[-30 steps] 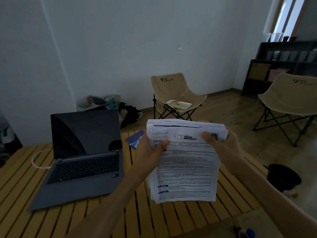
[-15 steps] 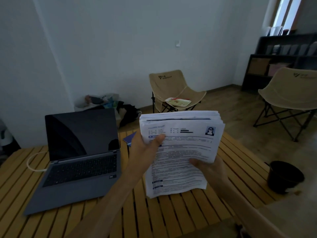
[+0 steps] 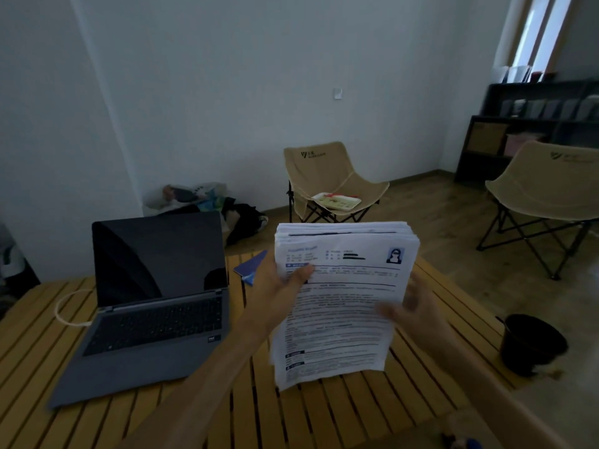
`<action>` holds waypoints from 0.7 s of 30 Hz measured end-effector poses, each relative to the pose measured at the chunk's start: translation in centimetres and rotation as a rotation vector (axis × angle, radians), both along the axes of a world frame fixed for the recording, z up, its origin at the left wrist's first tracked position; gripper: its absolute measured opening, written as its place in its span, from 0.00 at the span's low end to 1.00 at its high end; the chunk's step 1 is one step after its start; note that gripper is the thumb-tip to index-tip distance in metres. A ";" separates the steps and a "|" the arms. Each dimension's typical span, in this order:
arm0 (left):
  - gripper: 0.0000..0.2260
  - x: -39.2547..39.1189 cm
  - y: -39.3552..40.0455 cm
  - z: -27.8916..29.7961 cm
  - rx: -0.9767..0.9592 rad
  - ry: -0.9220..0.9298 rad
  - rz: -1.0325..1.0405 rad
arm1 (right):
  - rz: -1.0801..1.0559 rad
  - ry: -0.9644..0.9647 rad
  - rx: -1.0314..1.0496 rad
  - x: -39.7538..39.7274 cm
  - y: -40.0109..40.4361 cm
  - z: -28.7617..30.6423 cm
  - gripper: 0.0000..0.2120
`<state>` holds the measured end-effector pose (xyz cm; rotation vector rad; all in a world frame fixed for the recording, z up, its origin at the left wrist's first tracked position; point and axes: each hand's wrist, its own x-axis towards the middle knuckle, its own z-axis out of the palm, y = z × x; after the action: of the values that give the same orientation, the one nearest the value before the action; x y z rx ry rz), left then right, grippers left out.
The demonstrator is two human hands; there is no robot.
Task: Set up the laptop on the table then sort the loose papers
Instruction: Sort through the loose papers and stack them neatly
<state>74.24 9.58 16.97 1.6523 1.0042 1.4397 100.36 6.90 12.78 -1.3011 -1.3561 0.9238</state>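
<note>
A person stands at a slatted wooden table, laptop open at ten o'clock. Their left hand pinches a thick paper stack held upright centrally; the blurred right hand touches its three o'clock edge, grip unclear. Floppy, slippery sheets probably need support at both edges

I see a dim room with plain pale grey-white walls and a brown wooden plank floor. A beige fabric folding camp chair stands against the far wall, with a second beige folding chair to its right. Behind that, a dark open shelving unit fills the corner beneath a bright window. A small white wall switch sits mid-wall. The slatted yellow wooden worktop fills my foreground.
</note>
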 end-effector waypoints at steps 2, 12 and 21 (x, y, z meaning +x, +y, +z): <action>0.16 0.5 0.1 2.3 0.052 0.125 0.033 | -0.230 -0.317 0.169 1.5 0.2 5.2 0.55; 0.17 2.6 0.6 8.4 0.195 0.974 -0.125 | 0.180 -0.387 0.098 -0.7 -0.9 6.8 0.06; 0.14 -1.7 3.9 5.2 0.002 1.329 -0.146 | 0.050 0.108 0.064 3.5 -1.9 -1.9 0.07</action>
<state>72.49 13.51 22.22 2.6137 1.4425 0.0594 103.85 4.99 10.93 -1.1567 -1.3283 0.9636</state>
